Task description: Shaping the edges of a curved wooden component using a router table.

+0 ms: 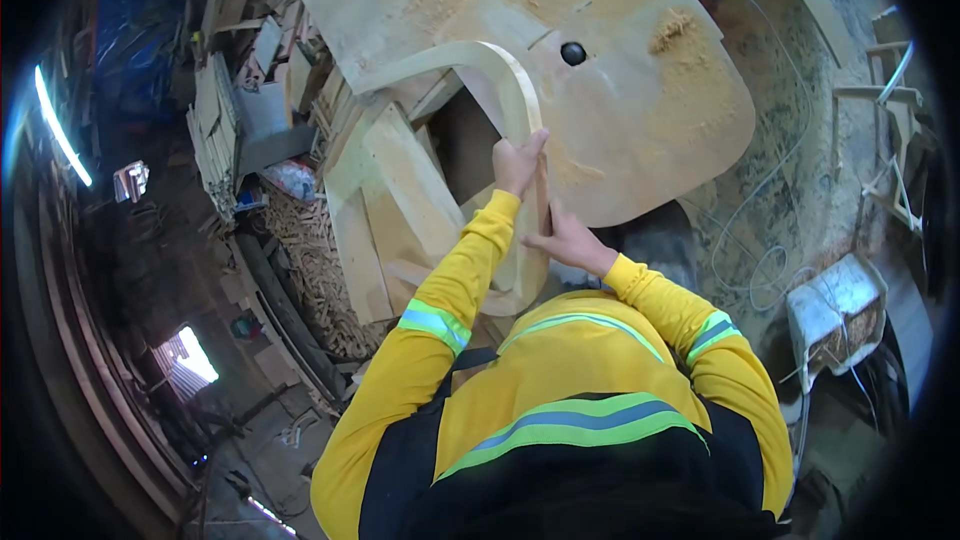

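Note:
A pale curved wooden frame piece point(526, 100) reaches from near my body up to the wide tabletop point(640, 130), bending left at its far end. My left hand point(518, 164) is closed round its straight section. Slightly nearer and to the right, my right hand point(575, 241) grips the same piece, its thumb on top and its fingers along the outer side. The undersides of both grips are hidden. A round black knob-like part point(573, 53) stands up from the tabletop, to the right of the bend and apart from the wood.
Sawdust point(680, 30) lies on the tabletop. Flat boards point(415, 175) rest left of my left hand, beside heaped wood offcuts point(305, 240). At right are a white bin point(838, 312) holding shavings, a loose cable point(745, 210) and a plastic chair point(885, 105).

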{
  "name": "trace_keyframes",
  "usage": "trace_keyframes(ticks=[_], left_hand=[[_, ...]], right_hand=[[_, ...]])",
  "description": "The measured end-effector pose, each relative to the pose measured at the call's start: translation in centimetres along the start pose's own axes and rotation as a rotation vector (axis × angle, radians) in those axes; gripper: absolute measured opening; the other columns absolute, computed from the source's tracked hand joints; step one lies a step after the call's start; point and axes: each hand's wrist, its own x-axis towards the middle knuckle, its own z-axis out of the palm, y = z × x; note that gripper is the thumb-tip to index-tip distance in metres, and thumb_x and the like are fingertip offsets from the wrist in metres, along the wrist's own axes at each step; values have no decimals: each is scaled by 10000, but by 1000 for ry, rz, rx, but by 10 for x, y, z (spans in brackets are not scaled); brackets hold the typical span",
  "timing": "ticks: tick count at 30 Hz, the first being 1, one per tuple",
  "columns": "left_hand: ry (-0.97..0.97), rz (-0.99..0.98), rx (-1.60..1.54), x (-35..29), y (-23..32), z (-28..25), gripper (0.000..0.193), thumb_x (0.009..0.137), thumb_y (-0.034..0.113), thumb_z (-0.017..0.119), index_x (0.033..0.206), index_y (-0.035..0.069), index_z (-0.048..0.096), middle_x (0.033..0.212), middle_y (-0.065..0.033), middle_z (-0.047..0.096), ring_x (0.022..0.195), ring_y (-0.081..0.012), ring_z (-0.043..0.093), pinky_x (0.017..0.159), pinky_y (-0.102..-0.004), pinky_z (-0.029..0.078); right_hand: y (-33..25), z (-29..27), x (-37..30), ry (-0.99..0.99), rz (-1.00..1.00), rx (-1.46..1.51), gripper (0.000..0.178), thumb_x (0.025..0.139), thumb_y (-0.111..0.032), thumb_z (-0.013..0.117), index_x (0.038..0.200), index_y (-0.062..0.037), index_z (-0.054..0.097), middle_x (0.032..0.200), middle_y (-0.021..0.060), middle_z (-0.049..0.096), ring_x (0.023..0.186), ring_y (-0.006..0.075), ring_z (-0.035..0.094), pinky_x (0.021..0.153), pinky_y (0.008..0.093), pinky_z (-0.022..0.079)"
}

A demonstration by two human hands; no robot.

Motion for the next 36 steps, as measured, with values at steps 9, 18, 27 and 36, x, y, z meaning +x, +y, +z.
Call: trace_keyframes(ticks=[9, 18, 27, 36], left_hand=[[26, 87, 580, 21, -22, 8, 585, 835, 469, 777, 895, -105, 687, 808, -191, 692, 740, -325, 667, 689, -382, 528], [-57, 483, 370, 57, -33, 22, 995, 846, 589, 683, 1475, -69, 279, 1527, -362, 230, 1415, -502, 233, 1153, -544, 233], [-43, 537, 456, 63, -49, 29, 888, 932, 506, 598, 1527, -47, 240, 1588, -291, 220, 1457, -479, 194, 1184, -546, 157], [-165, 498, 176, 65, -36, 29, 807, 997, 369, 510, 1548, -81, 129, 1578, -314, 227, 1446, -483, 208, 1197, -535, 85]], right_hand=[[9, -11, 16, 289, 67, -711, 744, 867, -681, 574, 904, 60, 616, 672, 237, 655, 648, 433, 665, 628, 509, 540], [-17, -38, 25, 418, 40, -817, 689, 876, -666, 573, 908, 19, 632, 657, 221, 658, 611, 423, 662, 575, 507, 533], [20, -45, 29, 552, -388, -718, 643, 700, -386, 855, 1120, -34, 518, 1266, 256, 512, 1184, 388, 520, 980, 448, 461], [24, -37, 39, 467, -363, -657, 1262, 709, -451, 845, 1540, 93, 67, 1578, 324, 179, 1483, 457, 198, 1205, 518, 187]])
